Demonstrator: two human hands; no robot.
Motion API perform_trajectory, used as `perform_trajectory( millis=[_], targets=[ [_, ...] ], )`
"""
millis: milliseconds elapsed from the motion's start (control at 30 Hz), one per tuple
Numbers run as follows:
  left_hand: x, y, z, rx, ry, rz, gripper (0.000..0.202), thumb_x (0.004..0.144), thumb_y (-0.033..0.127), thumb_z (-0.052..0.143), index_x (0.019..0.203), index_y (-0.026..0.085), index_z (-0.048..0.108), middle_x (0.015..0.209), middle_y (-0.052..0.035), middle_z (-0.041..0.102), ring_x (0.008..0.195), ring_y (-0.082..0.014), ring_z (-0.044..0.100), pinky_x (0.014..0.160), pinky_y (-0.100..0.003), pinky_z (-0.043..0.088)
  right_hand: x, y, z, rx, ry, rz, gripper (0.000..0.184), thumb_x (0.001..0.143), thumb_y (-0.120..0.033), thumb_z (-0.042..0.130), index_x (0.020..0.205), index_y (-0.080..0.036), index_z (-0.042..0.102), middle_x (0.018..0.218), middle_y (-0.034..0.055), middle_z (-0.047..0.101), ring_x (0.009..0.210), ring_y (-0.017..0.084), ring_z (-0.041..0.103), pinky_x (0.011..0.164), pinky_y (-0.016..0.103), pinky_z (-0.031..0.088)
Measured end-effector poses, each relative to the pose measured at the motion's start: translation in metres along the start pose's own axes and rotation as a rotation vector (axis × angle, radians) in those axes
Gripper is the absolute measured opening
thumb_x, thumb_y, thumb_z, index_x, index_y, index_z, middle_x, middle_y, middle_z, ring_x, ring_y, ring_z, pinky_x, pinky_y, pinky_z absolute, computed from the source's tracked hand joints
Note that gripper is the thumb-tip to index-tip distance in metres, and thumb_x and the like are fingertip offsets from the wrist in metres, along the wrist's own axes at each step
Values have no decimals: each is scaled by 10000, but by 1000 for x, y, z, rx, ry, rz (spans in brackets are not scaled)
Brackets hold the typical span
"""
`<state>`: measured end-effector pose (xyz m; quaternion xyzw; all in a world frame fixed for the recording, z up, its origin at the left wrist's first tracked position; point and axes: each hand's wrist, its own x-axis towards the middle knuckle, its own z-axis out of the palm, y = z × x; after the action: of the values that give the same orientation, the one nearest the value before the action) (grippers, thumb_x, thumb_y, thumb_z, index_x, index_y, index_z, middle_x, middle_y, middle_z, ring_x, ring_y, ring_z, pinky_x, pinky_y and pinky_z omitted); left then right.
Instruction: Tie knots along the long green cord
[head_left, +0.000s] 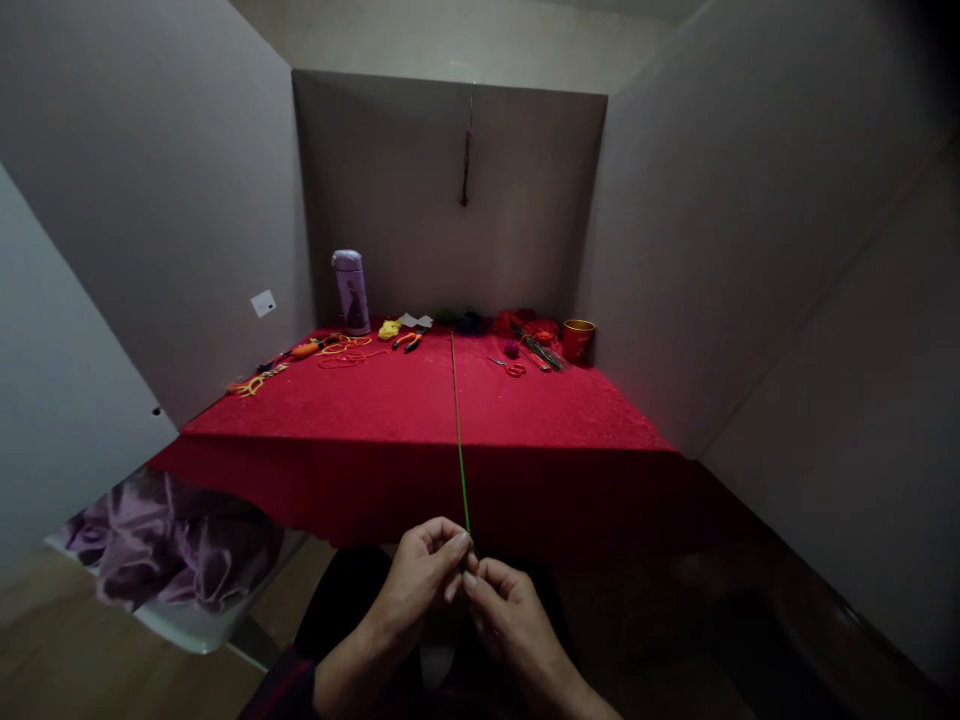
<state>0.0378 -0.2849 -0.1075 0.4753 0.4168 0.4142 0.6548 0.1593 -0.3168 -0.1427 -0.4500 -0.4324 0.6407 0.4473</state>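
Note:
A long thin green stem [457, 430] stands up from my hands and reaches out over the red-covered table [420, 410]. My left hand [420, 575] pinches its lower end between thumb and fingers. My right hand [506, 610] is closed beside it, fingertips pressed at the same end of the stem. Both hands are low, in front of the table's near edge, above my lap.
At the table's back lie a purple flask [352, 291], orange pliers [406, 341], orange and yellow wire pieces [341, 350], red scissors [510, 367], red tufts [529, 325] and a red-gold cup [578, 340]. Grey walls close in on three sides. A purple cloth [172, 545] lies at left.

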Motion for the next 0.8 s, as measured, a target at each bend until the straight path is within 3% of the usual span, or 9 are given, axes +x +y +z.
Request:
perform_trajectory(
  millis=[133, 233, 367, 467, 567, 667, 800],
  targets=[
    [-2, -2, -1, 17, 26, -10, 348, 720, 461, 629, 669, 139, 506, 446, 61, 464, 346, -26, 312, 369, -158, 196, 7, -2, -16, -118, 114, -22, 363, 675, -489, 611, 673, -132, 546, 432, -64, 397, 358, 44, 280, 375, 192, 196],
    [-1, -3, -4, 73, 68, -12, 339, 717, 453, 632, 694, 135, 518, 500, 52, 488, 367, -28, 330, 379, -162, 211, 11, -15, -23, -125, 251, -47, 468, 696, -519, 558, 901, -100, 584, 424, -60, 436, 338, 64, 313, 356, 192, 209],
    [-1, -4, -7, 169, 91, 33, 306, 736, 421, 614, 699, 124, 549, 524, 30, 519, 432, -61, 409, 428, -179, 293, 14, -36, -14, -144, 78, -29, 501, 763, -526, 479, 1019, -104, 563, 427, -49, 477, 307, 73, 330, 339, 190, 222],
    [-4, -4, -8, 282, 107, 124, 255, 778, 366, 568, 710, 121, 589, 625, -23, 606, 571, -114, 521, 543, -212, 394, 17, -43, -3, -303, 1, -68, 371, 803, -461, 465, 879, -124, 601, 454, -33, 486, 358, 83, 399, 371, 189, 270],
    [-7, -2, -10, 452, 111, 204, 203, 814, 299, 513, 760, 140, 627, 722, -41, 646, 685, -151, 570, 629, -236, 426, 21, -44, -1, -489, 61, -190, 274, 803, -345, 494, 671, -131, 601, 554, 4, 529, 511, 94, 466, 462, 191, 329],
    [-10, 0, -13, 658, 146, 288, 186, 834, 230, 469, 794, 158, 635, 783, -42, 652, 749, -161, 591, 685, -245, 429, 23, -43, -4, -625, 100, -253, 264, 790, -306, 517, 601, -133, 583, 589, 11, 537, 585, 106, 462, 508, 200, 330],
    [-16, -6, -16, 970, 198, 449, 237, 876, 190, 389, 792, 165, 609, 780, -41, 607, 708, -143, 586, 655, -238, 420, 30, -34, -6, -568, 79, -196, 278, 765, -333, 537, 564, -141, 526, 538, -8, 479, 537, 94, 416, 473, 200, 302]
  ],
)
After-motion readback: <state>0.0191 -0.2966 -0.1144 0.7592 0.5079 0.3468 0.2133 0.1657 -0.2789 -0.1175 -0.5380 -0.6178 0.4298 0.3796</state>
